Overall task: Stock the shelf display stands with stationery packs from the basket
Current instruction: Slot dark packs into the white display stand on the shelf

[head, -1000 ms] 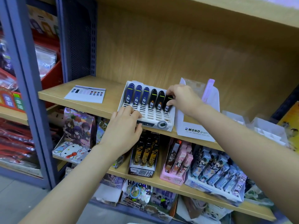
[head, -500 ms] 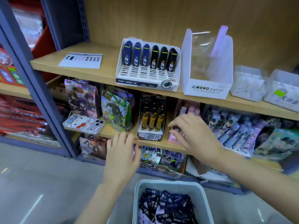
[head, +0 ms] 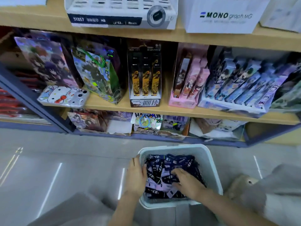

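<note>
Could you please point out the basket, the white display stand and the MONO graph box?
basket (head: 172,148), head view, far rim.
white display stand (head: 104,20), head view, front label.
MONO graph box (head: 226,15), head view, front face.

basket (head: 210,162) is a pale plastic tub with rounded corners, upright, down low in front of the shelving; it's stuffed with stationery packs (head: 164,175), mostly dark navy with white lettering plus a few lilac ones, heaped at every angle (total jumble); up on the top shelf sits the white slotted display stand (head: 120,15), dark label strip and round badge on its front, only its lower part showing; just beside it on the right, the white MONO graph stand (head: 221,18)
</note>
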Demonstrator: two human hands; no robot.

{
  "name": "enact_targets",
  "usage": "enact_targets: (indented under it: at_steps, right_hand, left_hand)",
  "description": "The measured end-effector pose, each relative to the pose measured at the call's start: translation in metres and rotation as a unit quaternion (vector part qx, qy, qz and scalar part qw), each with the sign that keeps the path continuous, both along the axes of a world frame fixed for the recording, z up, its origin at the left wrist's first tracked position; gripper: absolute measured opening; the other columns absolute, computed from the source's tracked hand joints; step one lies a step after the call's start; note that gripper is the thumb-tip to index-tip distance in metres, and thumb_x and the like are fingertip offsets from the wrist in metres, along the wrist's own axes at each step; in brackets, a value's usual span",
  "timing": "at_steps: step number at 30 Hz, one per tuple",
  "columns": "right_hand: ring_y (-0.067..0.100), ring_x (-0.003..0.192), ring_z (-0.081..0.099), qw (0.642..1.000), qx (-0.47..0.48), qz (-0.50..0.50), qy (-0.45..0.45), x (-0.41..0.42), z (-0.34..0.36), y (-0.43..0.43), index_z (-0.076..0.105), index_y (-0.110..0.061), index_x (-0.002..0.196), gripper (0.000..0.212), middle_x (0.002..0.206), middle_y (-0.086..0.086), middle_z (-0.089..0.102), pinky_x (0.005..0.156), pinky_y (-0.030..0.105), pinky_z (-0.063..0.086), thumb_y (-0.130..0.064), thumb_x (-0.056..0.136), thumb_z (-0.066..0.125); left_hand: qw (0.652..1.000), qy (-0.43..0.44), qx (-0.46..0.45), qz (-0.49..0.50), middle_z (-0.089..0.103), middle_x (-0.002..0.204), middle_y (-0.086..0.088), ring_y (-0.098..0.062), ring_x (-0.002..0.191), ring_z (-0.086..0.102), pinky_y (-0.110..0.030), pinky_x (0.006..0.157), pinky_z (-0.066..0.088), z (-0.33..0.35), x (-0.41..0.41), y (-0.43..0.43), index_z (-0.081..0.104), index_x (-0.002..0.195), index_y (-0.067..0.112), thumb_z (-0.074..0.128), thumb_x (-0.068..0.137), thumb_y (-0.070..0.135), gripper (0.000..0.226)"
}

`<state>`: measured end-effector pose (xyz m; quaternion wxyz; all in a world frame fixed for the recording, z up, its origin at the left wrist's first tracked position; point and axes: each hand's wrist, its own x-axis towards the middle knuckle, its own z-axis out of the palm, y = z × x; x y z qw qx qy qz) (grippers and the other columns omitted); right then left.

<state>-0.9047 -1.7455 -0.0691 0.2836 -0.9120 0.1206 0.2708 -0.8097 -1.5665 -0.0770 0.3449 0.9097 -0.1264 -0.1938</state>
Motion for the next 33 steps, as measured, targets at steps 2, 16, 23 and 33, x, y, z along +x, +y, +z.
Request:
enact_targets:
  at_steps: [2, 16, 23, 33]
  right_hand:
    - [0.019, 0.13, 0.041, 0.999, 0.019, -0.046, 0.023, 0.0, -0.016, 0.006, 0.037, -0.012, 0.139, 0.046, 0.142, 0.007, 0.041, 0.103, 0.024, 0.033, -0.024, 0.097, 0.053]
    - [0.027, 0.132, 0.034, 0.966, 0.023, -0.254, 0.052, 0.06, -0.072, 0.051, 0.02, -0.002, 0.143, 0.104, 0.14, 0.013, 0.035, 0.106, 0.035, 0.035, -0.049, 0.07, 0.077]
    - [0.03, 0.12, 0.044, 0.988, -0.023, -0.155, 0.012, 0.06, -0.076, 0.032, 0.035, 0.0, 0.133, 0.046, 0.13, 0.018, 0.048, 0.095, 0.033, 0.037, -0.028, 0.099, 0.046]
    - [0.029, 0.076, 0.063, 0.957, 0.141, -0.252, -0.035, 0.031, -0.032, 0.011, 0.032, -0.011, 0.113, 0.021, 0.086, 0.015, 0.065, 0.064, 0.036, 0.049, -0.026, 0.101, 0.041]
  left_hand:
    - [0.999, 0.033, -0.027, 0.03, 0.044, 0.131, -0.012, -0.024, 0.11, 0.048, -0.021, 0.092, 0.033, -0.009, -0.006, -0.003, 0.032, 0.141, 0.006, 0.042, 0.099, 0.011, 0.044]
    - [0.979, 0.17, -0.087, 0.071, 0.05, 0.111, 0.003, -0.011, 0.096, 0.051, -0.016, 0.077, 0.035, -0.029, 0.006, -0.013, 0.028, 0.135, 0.006, 0.043, 0.1, 0.016, 0.039]
    - [0.982, 0.165, -0.088, 0.025, 0.05, 0.122, 0.002, -0.015, 0.108, 0.052, -0.026, 0.092, 0.038, -0.044, 0.019, -0.014, 0.028, 0.132, 0.021, 0.044, 0.099, 0.023, 0.036]
    - [0.989, -0.128, 0.012, 0.072, 0.055, 0.109, -0.018, -0.032, 0.099, 0.048, -0.03, 0.088, 0.031, -0.026, -0.009, -0.044, 0.052, 0.118, -0.002, 0.048, 0.093, 0.003, 0.025]
